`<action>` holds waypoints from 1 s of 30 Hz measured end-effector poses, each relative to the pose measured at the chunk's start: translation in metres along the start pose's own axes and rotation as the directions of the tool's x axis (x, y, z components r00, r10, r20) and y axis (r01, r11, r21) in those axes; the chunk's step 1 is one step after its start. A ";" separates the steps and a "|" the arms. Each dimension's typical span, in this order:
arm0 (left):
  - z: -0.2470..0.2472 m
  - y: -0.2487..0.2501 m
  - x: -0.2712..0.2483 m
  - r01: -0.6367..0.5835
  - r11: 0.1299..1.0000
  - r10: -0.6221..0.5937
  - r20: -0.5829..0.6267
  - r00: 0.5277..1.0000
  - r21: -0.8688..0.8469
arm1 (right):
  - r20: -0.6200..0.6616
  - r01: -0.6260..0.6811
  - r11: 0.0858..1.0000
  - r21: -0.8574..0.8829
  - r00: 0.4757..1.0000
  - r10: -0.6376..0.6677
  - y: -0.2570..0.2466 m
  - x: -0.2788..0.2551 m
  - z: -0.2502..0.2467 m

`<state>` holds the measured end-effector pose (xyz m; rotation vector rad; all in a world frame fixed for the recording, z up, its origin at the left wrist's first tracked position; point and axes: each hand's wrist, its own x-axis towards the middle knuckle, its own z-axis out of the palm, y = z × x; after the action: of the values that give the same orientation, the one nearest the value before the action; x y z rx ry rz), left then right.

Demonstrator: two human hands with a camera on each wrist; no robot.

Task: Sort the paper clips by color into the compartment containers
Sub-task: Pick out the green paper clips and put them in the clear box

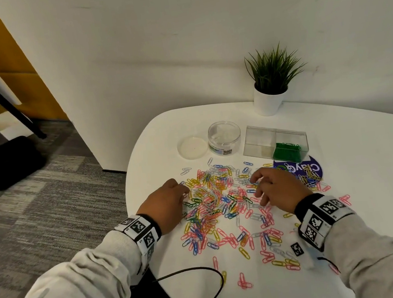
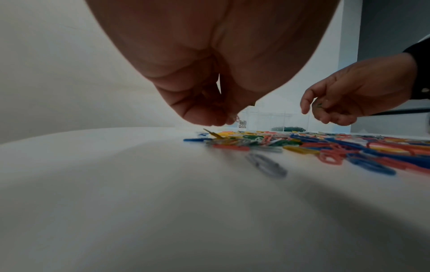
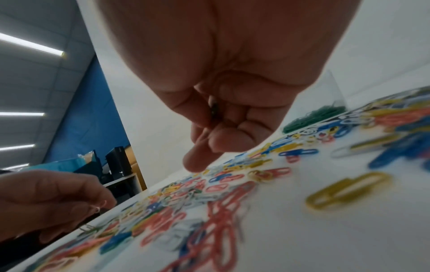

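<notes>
Cable: a black cable [image 1: 205, 289] loops over the table edge nearest the body, behind both wrists, clear of the work.
Table: white table [image 1: 361, 176]; its plain top makes clip colours easy to read.
Loose clips: paper clips [image 1: 220, 203] of pink, yellow, blue, green and white lie spread flat between and under both hands, thinned out so single colours can be picked.
Left hand: left hand [image 1: 166, 204] hovers at the pile's left edge, fingers curled down; the right wrist view shows a pale clip [image 3: 99, 207] pinched at its fingertips.
Right hand: right hand [image 1: 278, 190] sits over the pile's right side, fingers bunched, forefinger reaching to the clips; a small dark green clip [image 3: 214, 110] shows in its curled fingers, probably gathered before a trip to the box.
Sticker: a round blue sticker [image 1: 312, 166] lies just beyond the right hand, partly under clips.
Box: a clear compartment box [image 1: 275, 142] stands beyond the right hand, within reach; green clips [image 1: 287, 152] fill its near right section, the other sections look empty.
Jar and lid: a clear round jar [image 1: 224, 138] and its lid [image 1: 191, 147] stand beyond the pile, between the hands, empty.
Plant: a potted plant [image 1: 270, 80] stands farthest, by the wall.
Progress: early, judging by the heap unsorted.
</notes>
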<state>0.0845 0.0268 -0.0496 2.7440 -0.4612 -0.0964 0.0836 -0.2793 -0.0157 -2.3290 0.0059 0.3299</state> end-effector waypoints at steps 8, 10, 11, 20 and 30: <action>-0.002 -0.003 0.001 0.098 0.993 -0.095 0.045 0.994 -0.064 | 0.119 0.111 0.900 -0.421 0.991 -0.067 -0.006 0.015 0.018; -0.002 -0.003 0.001 0.076 0.997 -0.075 0.014 0.997 -0.019 | 0.129 0.124 0.875 -0.468 0.989 -0.072 -0.005 0.015 0.021; -0.001 -0.003 0.000 0.044 0.999 -0.044 -0.013 0.999 0.020 | 0.129 0.122 0.870 -0.477 0.989 -0.069 -0.005 0.014 0.021; 0.003 -0.001 0.000 -0.024 0.994 0.024 0.003 1.000 0.106 | 0.054 0.027 0.929 -0.370 0.999 -0.007 -0.005 0.007 0.011; 0.007 -0.004 0.002 -0.025 0.993 0.028 -0.024 0.999 0.118 | 0.038 -0.173 0.802 0.571 0.982 0.184 -0.024 0.004 0.000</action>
<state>0.0865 0.0278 -0.0579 2.8498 -0.5108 -0.0276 0.0905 -0.2625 0.0003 -1.7271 0.2995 0.3427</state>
